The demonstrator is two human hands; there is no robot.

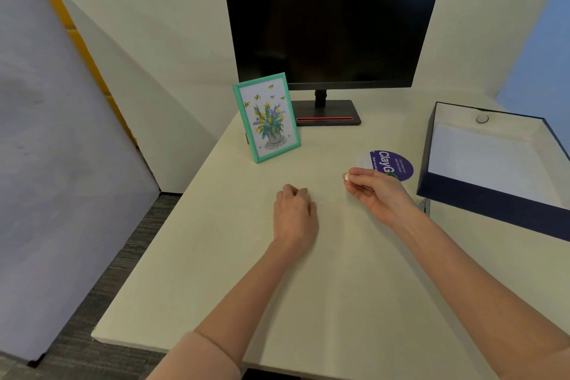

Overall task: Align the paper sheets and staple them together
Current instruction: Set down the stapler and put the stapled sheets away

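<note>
Resting your left hand curled on the bench, you pinch a tiny white bit in your right hand, with the paper sheets seemingly in the box beside it, easy to reach.

Table, monitor, picture frame, sticker, maybe box

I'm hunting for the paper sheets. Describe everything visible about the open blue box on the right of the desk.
The box is a shallow lidless tray, dark blue outside, white inside, cardboard by its look. It sits flat on the right side of the desk, cut off by the picture's edge. Inside lies what looks like white sheets, and a small round object sits by the far wall. The right hand is near its left corner without touching it.
</note>
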